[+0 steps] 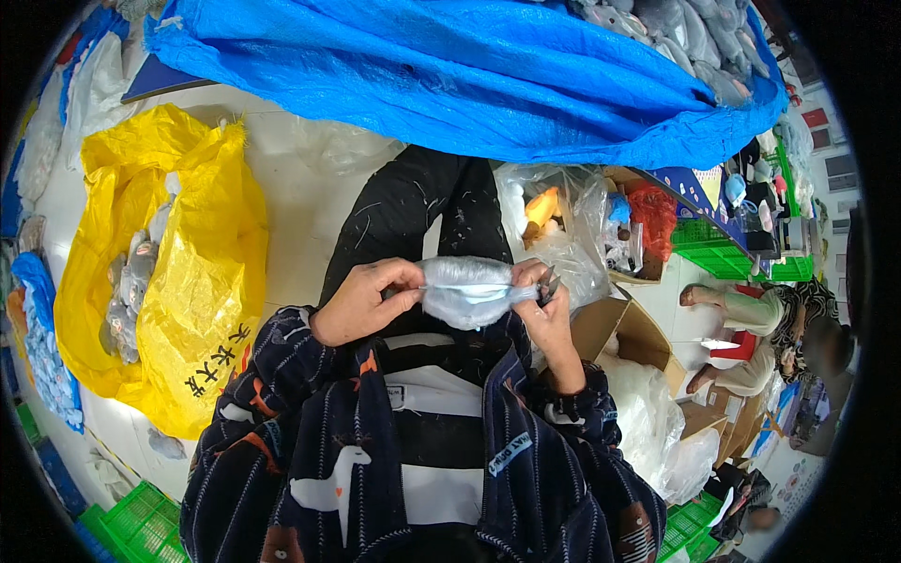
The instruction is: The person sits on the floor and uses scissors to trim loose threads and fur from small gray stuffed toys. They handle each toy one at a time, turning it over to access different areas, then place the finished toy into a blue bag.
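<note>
Over my lap, a small grey plush toy (457,314) is stretched sideways between both hands. A slit along its middle gapes and shows white inside, stuffing or lining. My left hand (368,298) pinches the toy's left end between thumb and fingertips. The right end is gripped by my right hand (546,317), closed. A small dark pointed metal tool (550,282), which looks like thread snips, pokes out from the right fingers; most of it is hidden.
At left stands a yellow woven sack (202,281) with several grey plush toys (131,291) inside. A blue tarp (450,84) spans the far side, grey plush heaped at its right. Clear plastic bags, a cardboard box (648,338) and green crates (709,249) lie right. Another person (760,319) sits at far right.
</note>
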`<state>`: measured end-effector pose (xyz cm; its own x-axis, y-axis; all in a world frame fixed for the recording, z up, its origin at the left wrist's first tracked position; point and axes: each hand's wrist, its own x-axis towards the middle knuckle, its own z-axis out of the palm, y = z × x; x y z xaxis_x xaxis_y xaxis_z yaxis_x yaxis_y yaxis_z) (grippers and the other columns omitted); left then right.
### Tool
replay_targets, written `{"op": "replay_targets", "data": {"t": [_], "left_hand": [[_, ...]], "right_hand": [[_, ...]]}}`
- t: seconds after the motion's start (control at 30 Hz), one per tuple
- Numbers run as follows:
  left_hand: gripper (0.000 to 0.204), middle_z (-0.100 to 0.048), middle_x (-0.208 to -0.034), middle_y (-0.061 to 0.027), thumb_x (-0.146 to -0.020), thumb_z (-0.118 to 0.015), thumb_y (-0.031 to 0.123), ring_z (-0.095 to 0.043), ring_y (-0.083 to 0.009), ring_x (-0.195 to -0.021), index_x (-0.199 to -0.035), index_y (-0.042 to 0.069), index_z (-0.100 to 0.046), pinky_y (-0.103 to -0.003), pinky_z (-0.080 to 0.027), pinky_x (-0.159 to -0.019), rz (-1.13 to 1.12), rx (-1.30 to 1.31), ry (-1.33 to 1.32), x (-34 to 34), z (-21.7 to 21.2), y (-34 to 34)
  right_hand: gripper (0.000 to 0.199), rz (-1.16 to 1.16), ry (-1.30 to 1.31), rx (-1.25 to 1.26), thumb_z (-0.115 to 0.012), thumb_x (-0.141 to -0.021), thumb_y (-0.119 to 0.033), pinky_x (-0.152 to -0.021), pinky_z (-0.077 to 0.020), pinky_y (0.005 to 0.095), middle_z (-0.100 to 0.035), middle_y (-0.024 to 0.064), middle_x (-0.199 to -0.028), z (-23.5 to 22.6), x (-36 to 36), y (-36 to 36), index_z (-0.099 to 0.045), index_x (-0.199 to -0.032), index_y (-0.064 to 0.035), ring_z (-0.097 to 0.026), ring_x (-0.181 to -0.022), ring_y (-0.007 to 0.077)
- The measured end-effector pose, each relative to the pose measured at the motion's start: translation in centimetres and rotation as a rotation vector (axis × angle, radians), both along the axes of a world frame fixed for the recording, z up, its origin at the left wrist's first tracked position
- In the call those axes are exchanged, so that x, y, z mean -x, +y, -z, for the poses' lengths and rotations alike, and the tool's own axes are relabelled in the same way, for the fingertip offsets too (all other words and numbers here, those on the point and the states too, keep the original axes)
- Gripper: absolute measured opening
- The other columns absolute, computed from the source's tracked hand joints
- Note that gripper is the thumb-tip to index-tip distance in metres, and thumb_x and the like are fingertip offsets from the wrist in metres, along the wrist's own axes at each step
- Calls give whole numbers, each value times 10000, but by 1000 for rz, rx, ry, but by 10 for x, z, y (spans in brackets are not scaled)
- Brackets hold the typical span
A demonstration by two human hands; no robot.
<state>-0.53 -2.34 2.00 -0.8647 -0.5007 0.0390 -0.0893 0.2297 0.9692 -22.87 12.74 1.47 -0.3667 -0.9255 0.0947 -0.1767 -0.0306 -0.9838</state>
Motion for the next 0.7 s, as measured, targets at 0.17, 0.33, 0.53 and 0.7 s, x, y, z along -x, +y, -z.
{"op": "replay_targets", "data": {"t": [0.17, 0.33, 0.53, 0.7], "left_hand": [[91, -593, -719, -104, -828, -617, 72, -576, -172, -616, -839, 2, -558, -287, -447, -563, 1, -39, -59, 6, 8, 16], [115, -516, -713, 30, -921, -540, 111, -464, -35, -635, -847, 26, -513, -194, -394, -568, 46, -382, -97, 16, 14, 19], [128, -510, -713, 30, -923, -546, 133, -455, -31, -631, -860, 23, -525, -186, -398, -575, 27, -648, 34, 23, 21, 22], [134, -540, -741, 23, -922, -546, 135, -472, -32, -640, -887, 7, -555, -186, -415, -581, -4, -616, 21, 33, 26, 24]], "right_hand": [[282, 17, 587, -13, -606, -670, 19, -675, -500, 299, -593, 106, -997, -35, -9, -7, -618, -941, -58, -620, -818, 244], [346, -155, 814, -61, -701, -667, -43, -570, -519, 317, -590, 77, -990, -42, -53, -10, -627, -1003, -83, -634, -725, 236], [428, -115, 946, -10, -687, -646, -61, -595, -515, 328, -542, 85, -1029, -21, -54, -6, -582, -1061, -67, -625, -736, 247], [400, -56, 1041, -31, -654, -670, -64, -577, -509, 319, -542, 60, -987, -14, -52, -10, -591, -1063, -102, -619, -719, 213]]}}
